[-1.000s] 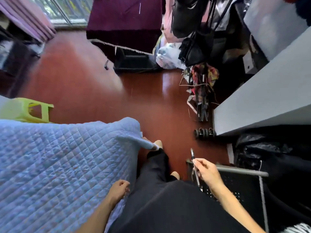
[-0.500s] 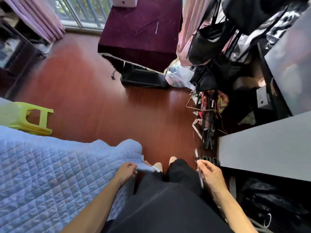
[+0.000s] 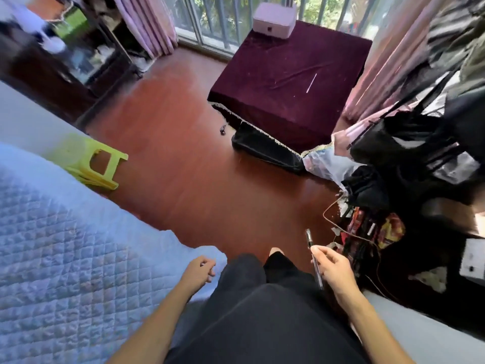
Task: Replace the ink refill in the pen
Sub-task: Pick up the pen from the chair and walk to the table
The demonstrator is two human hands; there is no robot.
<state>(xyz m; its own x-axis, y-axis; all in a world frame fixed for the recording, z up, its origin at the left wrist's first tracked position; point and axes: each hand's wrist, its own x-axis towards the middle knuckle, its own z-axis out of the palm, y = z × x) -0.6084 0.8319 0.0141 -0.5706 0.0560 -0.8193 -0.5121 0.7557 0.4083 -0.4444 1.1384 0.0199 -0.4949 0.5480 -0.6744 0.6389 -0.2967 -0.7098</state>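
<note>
The right hand (image 3: 333, 269) pinches the pen (image 3: 313, 258) upright, likely for carrying to the table (image 3: 262, 101), while the left hand (image 3: 198, 270) hangs loosely curled, empty.

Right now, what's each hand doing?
Left hand: loosely curled, holding nothing, beside the blue blanket.
Right hand: closed on the pen.

Green stool (image 3: 89, 164) on red floor (image 3: 183, 185)

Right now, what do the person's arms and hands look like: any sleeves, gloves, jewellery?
Both forearms are bare up to the frame's edge, with no sleeves visible. The left hand and right hand wear no gloves, and no rings, watch or bracelets are visible.
</note>
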